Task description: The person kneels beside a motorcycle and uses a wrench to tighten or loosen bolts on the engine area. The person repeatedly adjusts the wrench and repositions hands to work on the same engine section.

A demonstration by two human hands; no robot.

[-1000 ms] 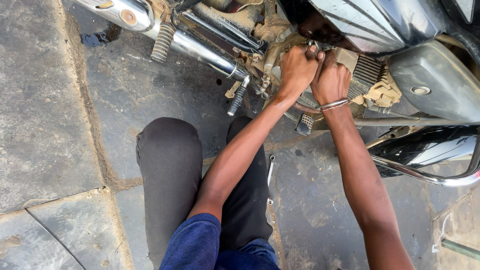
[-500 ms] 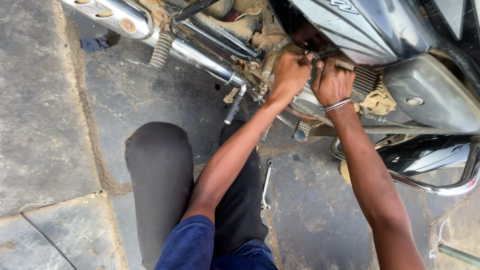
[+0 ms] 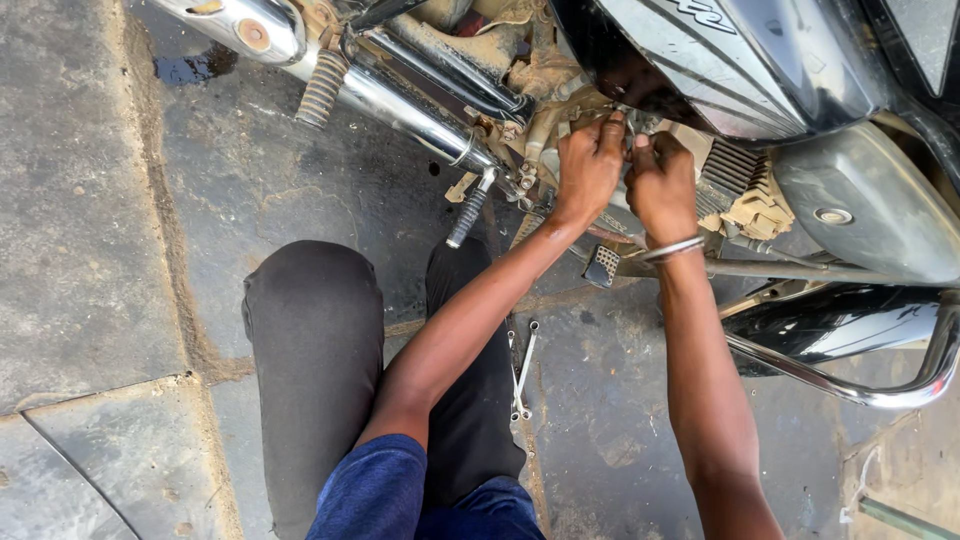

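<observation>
While we crouch beside the mud-caked motorcycle engine (image 3: 560, 80), both our hands are up at one spot on its near side, just under the glossy black fuel tank (image 3: 720, 60). Our left hand (image 3: 588, 165) has its fingers curled together and pinched on some small fitting there; our right hand (image 3: 660, 185), a thin metal bangle (image 3: 672, 248) at its wrist, is closed just beside it, almost touching. What exactly sits between the fingers we cannot tell — it is hidden by the knuckles and the grime.

We judge this to be the middle of a fiddly step, working a small part loose or into place by fingertip. The next move, as we read it, calls for a steady grip and little force, since the spot is cramped between the tank and the finned grey cylinder block (image 3: 735, 180).

That engine looks dirty and well used — dried tan mud on the casing, with a bright chrome exhaust pipe (image 3: 400, 100) running off to the far left. On the stained concrete floor (image 3: 100, 250) near our black-trousered knee (image 3: 315, 300) lie slim steel spanners (image 3: 522, 365), well apart from both hands.
</observation>
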